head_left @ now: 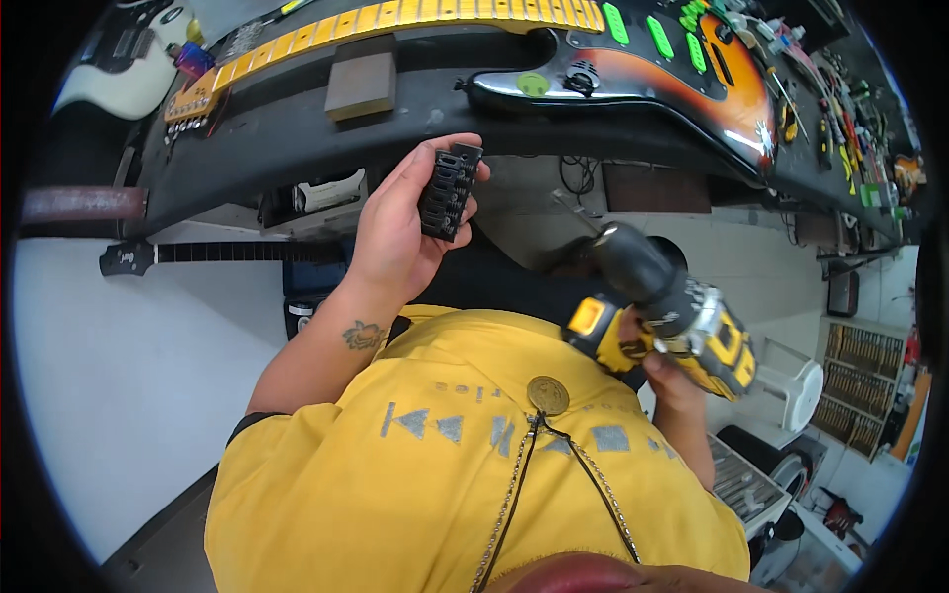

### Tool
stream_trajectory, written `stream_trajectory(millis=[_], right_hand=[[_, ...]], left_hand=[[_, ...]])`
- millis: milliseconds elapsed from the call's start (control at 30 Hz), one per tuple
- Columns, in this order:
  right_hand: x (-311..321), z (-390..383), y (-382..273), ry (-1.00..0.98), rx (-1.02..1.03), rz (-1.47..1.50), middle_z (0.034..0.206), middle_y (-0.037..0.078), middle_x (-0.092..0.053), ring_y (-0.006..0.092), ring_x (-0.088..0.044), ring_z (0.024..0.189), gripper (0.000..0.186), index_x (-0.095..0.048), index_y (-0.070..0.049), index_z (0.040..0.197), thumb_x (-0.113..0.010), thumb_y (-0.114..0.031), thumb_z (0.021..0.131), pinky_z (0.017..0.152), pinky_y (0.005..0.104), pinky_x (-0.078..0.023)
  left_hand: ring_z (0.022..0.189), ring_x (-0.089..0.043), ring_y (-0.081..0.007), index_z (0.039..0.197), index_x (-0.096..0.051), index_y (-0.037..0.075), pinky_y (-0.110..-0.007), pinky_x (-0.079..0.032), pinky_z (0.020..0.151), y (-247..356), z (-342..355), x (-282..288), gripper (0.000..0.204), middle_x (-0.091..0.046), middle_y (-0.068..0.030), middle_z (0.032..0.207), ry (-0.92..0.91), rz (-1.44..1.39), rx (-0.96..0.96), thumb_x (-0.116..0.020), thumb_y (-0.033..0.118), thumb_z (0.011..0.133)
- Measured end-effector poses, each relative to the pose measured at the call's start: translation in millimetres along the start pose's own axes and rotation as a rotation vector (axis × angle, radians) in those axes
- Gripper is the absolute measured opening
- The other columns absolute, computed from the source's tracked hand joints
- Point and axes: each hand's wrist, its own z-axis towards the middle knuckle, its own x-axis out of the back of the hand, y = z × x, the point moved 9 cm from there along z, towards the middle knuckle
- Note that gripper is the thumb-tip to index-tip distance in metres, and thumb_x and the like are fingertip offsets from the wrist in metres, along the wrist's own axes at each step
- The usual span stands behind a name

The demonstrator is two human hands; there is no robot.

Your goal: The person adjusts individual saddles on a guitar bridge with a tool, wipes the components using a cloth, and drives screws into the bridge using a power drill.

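My left hand (390, 212) is raised in front of my chest, its fingers closed around a black guitar bridge (451, 193). The bridge stands nearly upright, showing a row of saddles with slots. In my right hand (674, 383) is a yellow and black cordless drill (682, 311), gripped by its handle. A thin bit (575, 211) sticks out of the chuck, up and to the left, apart from the bridge. On the bench beyond lies a sunburst electric guitar (736, 114) with green pickups and a maple neck (395, 17) stretching left.
A wooden block (361, 81) sits under the guitar's neck on the dark workbench (267, 138). Several hand tools (840, 133) crowd the bench's right end. A white guitar body (133, 74) stands at far left, and a loose dark neck (227, 252) lies below it. A white stool (791, 390) is at right.
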Motion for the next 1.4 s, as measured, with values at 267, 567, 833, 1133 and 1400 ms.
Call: stream_trajectory(millis=[267,567,833,1133,1400], right_hand=[[-28,17,-1,-0.337,-0.092,0.438,0.122,0.010,-0.071,0.0190,-0.071,0.096,0.066,-0.059,-0.005,0.140,-0.089,-0.002,0.081,0.082,0.0314,-0.059],[-5,-1,49,-0.317,-0.079,0.192,0.146,0.009,-0.062,0.0256,-0.058,0.135,0.076,-0.052,-0.007,0.153,-0.084,-0.001,0.084,0.115,0.0419,-0.046],[-22,9,32,-0.158,-0.088,0.086,0.099,0.004,-0.068,0.0131,-0.057,0.080,0.063,-0.063,-0.005,0.132,-0.092,-0.022,0.079,0.071,0.0289,-0.045],[-20,3,29,-0.179,-0.032,-0.026,0.105,0.006,-0.069,0.0156,-0.063,0.085,0.058,-0.061,-0.005,0.135,-0.086,-0.012,0.082,0.076,0.0312,-0.050],[-23,3,28,-0.165,-0.064,0.007,0.110,0.007,-0.068,0.0161,-0.063,0.088,0.065,-0.056,-0.007,0.141,-0.085,-0.011,0.083,0.079,0.0317,-0.051]], left_hand=[[0.076,-0.056,-0.0155,0.143,-0.056,0.002,-0.026,-0.046,0.055,41,-26,0,0.045,-0.065,-0.0131,0.117,0.004,0.003,-0.158,-0.042,0.034,0.114],[0.072,-0.055,-0.0152,0.144,-0.054,0.001,-0.025,-0.047,0.052,44,-32,-18,0.050,-0.063,-0.0132,0.115,-0.036,-0.079,-0.168,-0.037,0.038,0.116],[0.073,-0.056,-0.0149,0.143,-0.054,-0.001,-0.025,-0.047,0.052,41,-29,-23,0.048,-0.064,-0.0140,0.114,-0.045,-0.071,-0.164,-0.038,0.036,0.116],[0.072,-0.055,-0.0143,0.142,-0.055,-0.002,-0.025,-0.046,0.051,37,-27,-22,0.048,-0.064,-0.0136,0.113,-0.044,-0.010,-0.138,-0.037,0.035,0.116],[0.071,-0.053,-0.0134,0.141,-0.056,0.000,-0.024,-0.044,0.051,32,-22,-17,0.047,-0.064,-0.0125,0.113,-0.036,-0.117,-0.091,-0.037,0.035,0.117]])
